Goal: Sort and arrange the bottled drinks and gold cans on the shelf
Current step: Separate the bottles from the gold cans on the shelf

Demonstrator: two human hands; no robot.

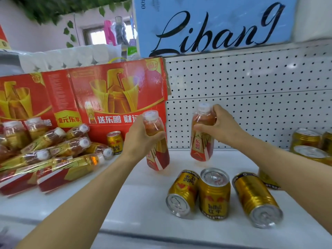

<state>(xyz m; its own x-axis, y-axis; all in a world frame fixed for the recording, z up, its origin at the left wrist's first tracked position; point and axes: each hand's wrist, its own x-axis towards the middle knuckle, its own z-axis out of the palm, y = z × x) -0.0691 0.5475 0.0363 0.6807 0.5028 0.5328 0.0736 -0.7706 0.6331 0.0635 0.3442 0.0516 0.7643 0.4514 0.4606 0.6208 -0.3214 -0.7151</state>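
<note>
So both hands are busy here. The left hand (142,139) is gripping a bottled drink (156,142) around its upper half, fingers curled round it, and the bottle is tilting a bit with its base just over the white shelf (136,203). The right hand (218,125) is wrapping its fingers around the neck of a second bottle (202,133), which is standing upright on the shelf close to the back panel.

The shelf itself is a plain white surface, kind of glossy, and behind it a white pegboard back panel (251,97) is running the whole width on the right. To the left, a big red and gold carton (86,94) is sitting on the shelf, and in front of it a pile of bottles (53,155) is lying on its side, all jumbled, white caps pointing mostly right. One gold can (115,141) is standing just beside the carton.

In the foreground, three gold cans (222,194) are sitting near the front edge: the middle one upright, the ones on either side of it lying down. More gold cans (309,146) are stacked at the far right against the pegboard.

Up top, a blue box with "Liban9" in black script (215,26) is resting on the shelf above. Further back on the left there are packs of white paper rolls (71,58), pinkish walls, a small window (95,35) and some green leaves (59,9) hanging down.
</note>
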